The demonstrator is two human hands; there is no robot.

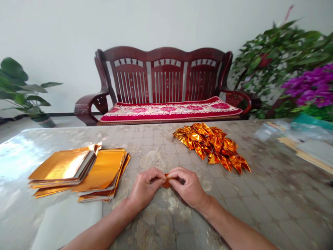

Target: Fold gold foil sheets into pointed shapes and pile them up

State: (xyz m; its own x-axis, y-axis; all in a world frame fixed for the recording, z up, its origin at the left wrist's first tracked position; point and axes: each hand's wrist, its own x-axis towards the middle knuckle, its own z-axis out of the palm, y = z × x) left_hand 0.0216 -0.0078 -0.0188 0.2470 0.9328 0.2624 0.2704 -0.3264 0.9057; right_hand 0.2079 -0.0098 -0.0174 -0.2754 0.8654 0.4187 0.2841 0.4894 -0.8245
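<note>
My left hand (145, 187) and my right hand (187, 186) meet over the near middle of the table (161, 146). Both are closed, pinching one small piece of gold foil paper (166, 181) between their fingertips; most of it is hidden by the fingers. To the left lie two stacks of flat gold foil sheets (80, 170). Beyond my right hand sits a heap of folded gold foil pieces (212, 146).
A dark wooden bench (166, 80) with a red cushion stands behind the table. Potted plants stand at the far left (18, 90) and right (286, 62), with purple flowers. Papers and clear plastic bags (301, 139) lie on the table's right side.
</note>
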